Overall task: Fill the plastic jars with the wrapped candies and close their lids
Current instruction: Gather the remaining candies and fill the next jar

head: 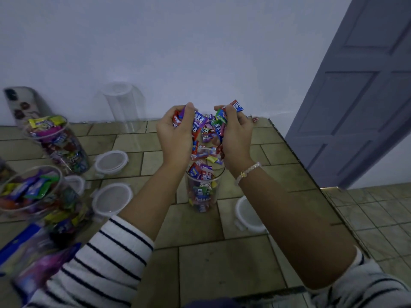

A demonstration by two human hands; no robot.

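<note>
A clear plastic jar (203,192), partly filled with wrapped candies, stands open on the tiled counter below my hands. My left hand (175,134) and my right hand (235,138) are cupped side by side above it, each gripping a bunch of wrapped candies (206,130). Loose candies (206,155) tumble from between the hands into the jar's mouth. Two open jars full of candies stand at the left: one farther back (60,145), one nearer (35,196). An empty clear jar (124,107) stands by the wall.
White-rimmed lids lie on the counter: one (111,162), another (112,200), a third (249,213) at the right of the jar. Candy bags (37,263) lie at the lower left. A phone (22,105) leans on the wall. The counter edge (311,181) runs along the right.
</note>
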